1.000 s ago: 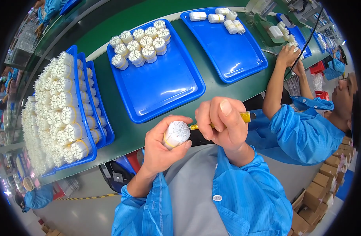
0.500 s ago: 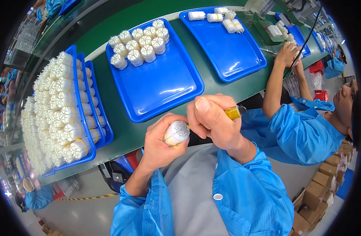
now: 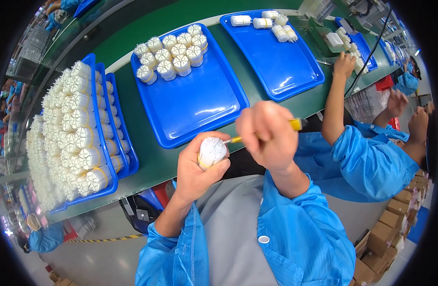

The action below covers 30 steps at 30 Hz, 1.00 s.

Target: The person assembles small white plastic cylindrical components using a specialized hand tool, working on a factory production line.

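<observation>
Half a second ago the yellow-handled tool with a thin metal shank [image 3: 294, 125] pointed more toward the viewer; now its handle lies more sideways and more shank shows. The right hand [image 3: 270, 136], blurred, is closed around the handle. The left hand [image 3: 192, 172] is curled round a short white plastic cylinder with a yellow band [image 3: 212, 153], above the near edge of the green bench [image 3: 147, 159]. The tip sits at the end face's right edge; contact is unclear. Work appears to continue on this cylinder, with the far blue rectangular plastic tray [image 3: 195, 107] looking unchanged.
</observation>
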Tool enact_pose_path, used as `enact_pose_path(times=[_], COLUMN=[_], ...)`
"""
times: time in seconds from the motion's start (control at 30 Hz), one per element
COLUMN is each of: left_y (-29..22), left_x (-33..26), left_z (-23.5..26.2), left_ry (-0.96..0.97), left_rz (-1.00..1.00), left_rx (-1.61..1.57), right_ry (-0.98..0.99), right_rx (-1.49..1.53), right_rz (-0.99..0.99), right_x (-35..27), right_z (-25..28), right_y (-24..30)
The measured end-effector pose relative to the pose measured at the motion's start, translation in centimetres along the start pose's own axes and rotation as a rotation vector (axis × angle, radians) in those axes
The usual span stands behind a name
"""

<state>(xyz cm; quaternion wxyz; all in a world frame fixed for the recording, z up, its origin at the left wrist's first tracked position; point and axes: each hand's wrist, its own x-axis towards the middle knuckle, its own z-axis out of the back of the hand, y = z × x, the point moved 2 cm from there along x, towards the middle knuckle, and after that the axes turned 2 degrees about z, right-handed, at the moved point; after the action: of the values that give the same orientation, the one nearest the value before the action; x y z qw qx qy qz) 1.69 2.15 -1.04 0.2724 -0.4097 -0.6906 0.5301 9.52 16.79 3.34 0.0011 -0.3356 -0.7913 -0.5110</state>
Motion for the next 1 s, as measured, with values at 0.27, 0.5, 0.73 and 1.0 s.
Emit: enact_pose_path(times=[0.27,0.5,0.73,1.0], left_y=[-1.3,-1.4,-1.2,-1.4], left_x=[-0.1,-0.2,-0.4,-0.6], left_z=[-0.7,-1.0,-0.7,-0.7], left_ry=[0.028,-0.013,0.041,0.093], left_rz=[0.163,0.158,0.099,0.105], left_rx=[-0.498,-0.554,-0.532,-0.544], right_ry=[-0.222,-0.233,-0.222,-0.224], right_rx=[0.204,0.203,0.195,0.187], right_rz=[0.013,0.003,0.008,0.019], right_x=[-0.9,-1.7,-1.8,-1.9], right_z=[2.0,1.9,1.8,1.9], right_y=[0.0,-0.8,-0.6,-0.6])
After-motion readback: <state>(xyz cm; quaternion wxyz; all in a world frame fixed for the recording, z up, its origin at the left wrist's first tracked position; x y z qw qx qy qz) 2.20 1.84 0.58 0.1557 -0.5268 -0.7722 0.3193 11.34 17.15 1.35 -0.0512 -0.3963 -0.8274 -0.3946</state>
